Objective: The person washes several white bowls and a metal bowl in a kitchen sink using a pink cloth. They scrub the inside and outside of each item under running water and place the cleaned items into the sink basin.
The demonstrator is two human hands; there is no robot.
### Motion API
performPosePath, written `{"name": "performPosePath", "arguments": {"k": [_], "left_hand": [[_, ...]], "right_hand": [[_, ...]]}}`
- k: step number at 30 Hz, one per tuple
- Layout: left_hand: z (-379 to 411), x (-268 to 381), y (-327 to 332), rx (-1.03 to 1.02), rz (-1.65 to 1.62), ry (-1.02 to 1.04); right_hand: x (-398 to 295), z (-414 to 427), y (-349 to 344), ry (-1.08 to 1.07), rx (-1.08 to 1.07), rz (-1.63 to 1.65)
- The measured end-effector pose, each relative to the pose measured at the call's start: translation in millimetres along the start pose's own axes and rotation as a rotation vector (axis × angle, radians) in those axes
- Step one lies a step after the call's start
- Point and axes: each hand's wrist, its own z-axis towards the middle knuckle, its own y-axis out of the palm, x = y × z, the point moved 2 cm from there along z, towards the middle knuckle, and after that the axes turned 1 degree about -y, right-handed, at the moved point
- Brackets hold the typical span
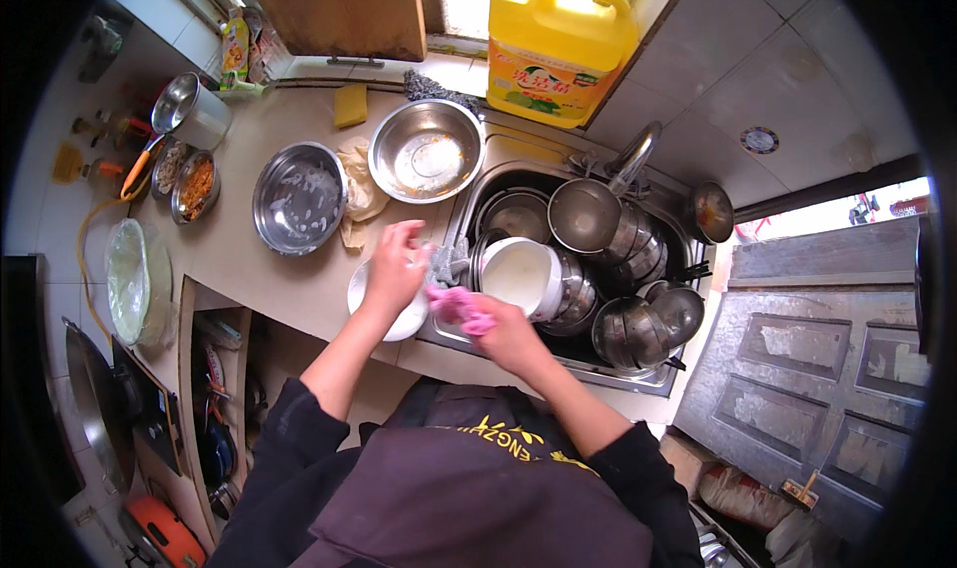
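My right hand grips a bunched pink cloth at the sink's left front edge. My left hand is just left of it, over a white bowl on the counter; its fingers are blurred, and I cannot tell whether it holds anything. A grey mesh scrubber lies between the hands and the sink. In the metal sink are a white container with cloudy liquid, stacked steel bowls and a steel pan or bowl below the faucet.
Two steel basins stand on the counter beyond my left hand, with a crumpled brown bag between them. A yellow sponge lies behind. A large yellow detergent jug stands behind the sink. A plastic-lined tub is at the left.
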Motion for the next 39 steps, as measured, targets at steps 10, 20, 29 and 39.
{"name": "performPosePath", "arguments": {"k": [10, 20, 29, 39], "left_hand": [[68, 39, 151, -0.985, 0.787, 0.2], [77, 44, 151, -1.098, 0.869, 0.15], [37, 71, 112, -0.63, 0.654, 0.186], [34, 124, 62, -0.21, 0.574, 0.627]], "right_hand": [[22, -121, -106, 0.213, 0.68, 0.007], [50, -153, -125, 0.27, 0.831, 0.063], [40, -128, -123, 0.233, 0.706, 0.205], [38, -95, -128, 0.109, 0.606, 0.196]]}}
